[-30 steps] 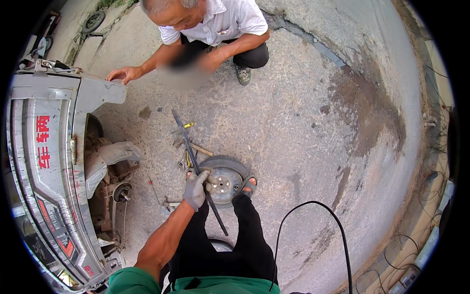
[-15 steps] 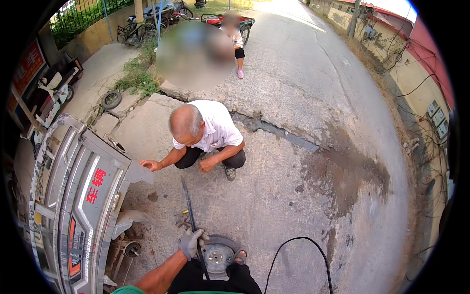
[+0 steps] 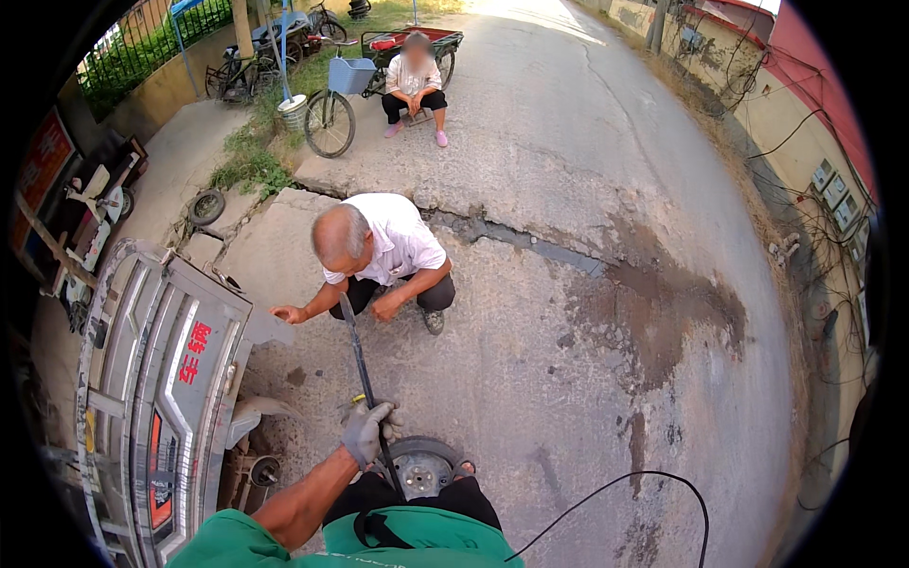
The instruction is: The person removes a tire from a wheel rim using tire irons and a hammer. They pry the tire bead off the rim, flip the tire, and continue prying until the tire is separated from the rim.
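My left hand, in a grey work glove, is closed around a long dark pry bar. The bar leans up and away from me, its far end in front of the crouching person. Its lower end runs down along the left side of a wheel with a grey metal rim, which lies flat between my feet. A small yellow piece shows just beyond my glove; its kind is unclear. My right hand is out of sight.
A grey vehicle body with an exposed hub stands at left. A person in a white shirt crouches ahead, one hand near its corner. Another person sits by a cargo tricycle. A black cable loops at right.
My left hand has lifted the pry bar slightly, its far end now higher. My view has shifted, showing more of my green shirt. The black cable has swung right.
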`<act>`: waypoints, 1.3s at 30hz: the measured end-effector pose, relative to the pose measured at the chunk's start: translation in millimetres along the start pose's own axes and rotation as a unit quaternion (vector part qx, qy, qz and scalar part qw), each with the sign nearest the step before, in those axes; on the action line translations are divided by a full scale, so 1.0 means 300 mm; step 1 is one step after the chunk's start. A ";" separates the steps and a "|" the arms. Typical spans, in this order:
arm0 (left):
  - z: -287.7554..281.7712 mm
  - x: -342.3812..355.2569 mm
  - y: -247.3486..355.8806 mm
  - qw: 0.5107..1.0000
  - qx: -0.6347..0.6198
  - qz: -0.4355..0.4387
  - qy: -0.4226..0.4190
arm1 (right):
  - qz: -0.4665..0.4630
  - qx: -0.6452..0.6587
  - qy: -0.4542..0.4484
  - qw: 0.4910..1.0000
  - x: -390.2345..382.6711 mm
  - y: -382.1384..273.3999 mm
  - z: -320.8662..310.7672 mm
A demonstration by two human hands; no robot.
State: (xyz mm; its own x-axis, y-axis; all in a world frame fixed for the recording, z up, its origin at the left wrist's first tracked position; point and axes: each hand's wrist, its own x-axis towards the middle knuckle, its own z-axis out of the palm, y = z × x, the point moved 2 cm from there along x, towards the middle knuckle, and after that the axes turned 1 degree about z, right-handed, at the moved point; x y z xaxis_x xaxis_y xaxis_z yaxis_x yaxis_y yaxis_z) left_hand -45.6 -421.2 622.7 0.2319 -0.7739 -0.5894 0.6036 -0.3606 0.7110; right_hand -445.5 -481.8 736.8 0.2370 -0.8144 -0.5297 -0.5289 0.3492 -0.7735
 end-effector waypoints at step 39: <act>0.025 -0.012 0.129 0.952 0.263 0.083 -0.136 | 0.256 0.266 -0.278 0.887 -0.667 0.077 0.257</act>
State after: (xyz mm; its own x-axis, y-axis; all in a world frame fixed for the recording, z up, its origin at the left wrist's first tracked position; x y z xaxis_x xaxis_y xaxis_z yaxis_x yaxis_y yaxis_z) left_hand -28.9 -436.3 655.2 0.0410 -0.9236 -0.3813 0.0943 -0.3763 0.9217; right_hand -442.3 -275.1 797.9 0.5204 -0.1820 -0.8343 -0.2594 0.8972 -0.3575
